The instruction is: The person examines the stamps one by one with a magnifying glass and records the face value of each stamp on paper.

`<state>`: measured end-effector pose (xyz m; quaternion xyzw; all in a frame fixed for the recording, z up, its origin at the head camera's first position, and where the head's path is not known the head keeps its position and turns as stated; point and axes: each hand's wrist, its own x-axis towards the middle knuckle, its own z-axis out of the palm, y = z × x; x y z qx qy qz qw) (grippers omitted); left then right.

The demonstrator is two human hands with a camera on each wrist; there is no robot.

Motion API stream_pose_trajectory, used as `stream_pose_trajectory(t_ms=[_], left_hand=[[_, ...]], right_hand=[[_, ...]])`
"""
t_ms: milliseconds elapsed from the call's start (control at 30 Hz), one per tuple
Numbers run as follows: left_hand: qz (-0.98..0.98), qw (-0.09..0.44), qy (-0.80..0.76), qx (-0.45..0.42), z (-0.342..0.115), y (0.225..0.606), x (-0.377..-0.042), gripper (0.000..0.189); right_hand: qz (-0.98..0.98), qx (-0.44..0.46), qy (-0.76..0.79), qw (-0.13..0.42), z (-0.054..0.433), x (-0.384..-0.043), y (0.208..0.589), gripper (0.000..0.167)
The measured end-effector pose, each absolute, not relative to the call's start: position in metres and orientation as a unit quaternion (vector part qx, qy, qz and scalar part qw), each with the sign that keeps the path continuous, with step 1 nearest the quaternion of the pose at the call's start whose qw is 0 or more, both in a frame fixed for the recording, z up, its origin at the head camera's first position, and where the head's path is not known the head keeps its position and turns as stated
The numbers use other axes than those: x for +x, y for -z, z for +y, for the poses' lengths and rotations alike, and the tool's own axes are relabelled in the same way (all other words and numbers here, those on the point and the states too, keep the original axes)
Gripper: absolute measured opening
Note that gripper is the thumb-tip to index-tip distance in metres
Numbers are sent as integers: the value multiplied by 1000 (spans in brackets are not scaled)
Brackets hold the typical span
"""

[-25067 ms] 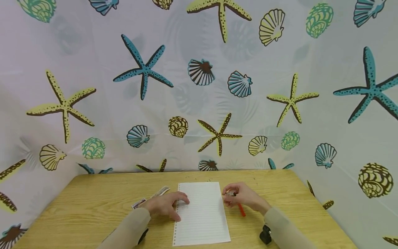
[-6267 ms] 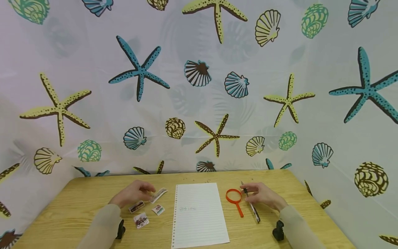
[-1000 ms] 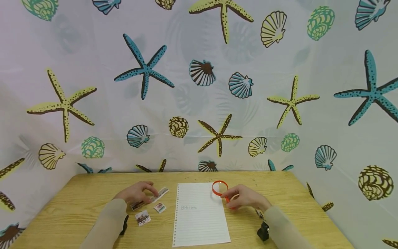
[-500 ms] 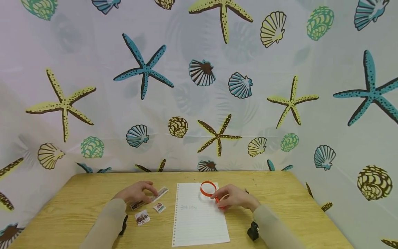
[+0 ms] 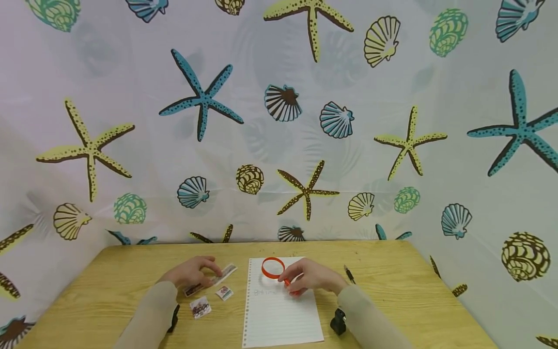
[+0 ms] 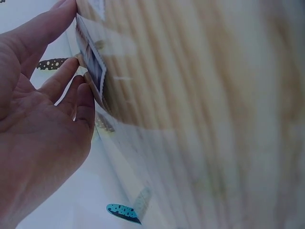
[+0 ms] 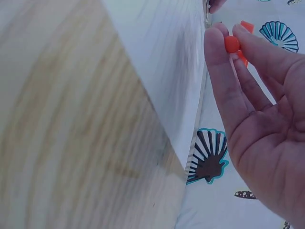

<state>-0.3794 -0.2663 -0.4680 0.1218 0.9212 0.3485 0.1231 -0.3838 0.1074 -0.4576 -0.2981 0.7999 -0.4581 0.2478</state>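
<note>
My right hand (image 5: 310, 277) pinches the handle of a red magnifying glass (image 5: 263, 271) and holds it over the upper part of a lined sheet of paper (image 5: 283, 320). In the right wrist view the orange-red handle end (image 7: 232, 44) shows between thumb and fingers. Over the postage stamps at the left, my left hand (image 5: 190, 272) has relaxed fingers, fingertips down at a long stamp (image 5: 227, 273) and a darker stamp (image 5: 193, 290) it partly covers. The left wrist view shows these fingertips at the tabletop beside a perforated stamp (image 6: 93, 62).
Nearer me lie a small stamp (image 5: 224, 293) and a larger one (image 5: 200, 307). A pen (image 5: 349, 274) lies right of the paper, partly hidden by my right forearm. Faint handwriting (image 5: 264, 292) is on the sheet. A patterned cloth (image 5: 244, 213) stands behind the wooden table (image 5: 126, 281).
Some seconds ago the magnifying glass and pen lay on the table; my right hand now holds the glass and has carried it left over the paper. My left hand has stayed at the stamps this last second.
</note>
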Motion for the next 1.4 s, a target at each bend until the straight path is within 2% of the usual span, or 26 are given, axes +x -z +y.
stream_pose_trajectory(t_ms=[667,967,1400], left_hand=[[909,134,-372,134,-269,476,-380,28],[910,132,-371,128,-270,475,-382,27],[915,133,-360,122,-269,472,-384,28]], right_hand=[[796,-311,455,252,76,-378,456,24],[799,-298,454,259,61,-378,451,16],[803,-278,462,254,41,-382,453,22]])
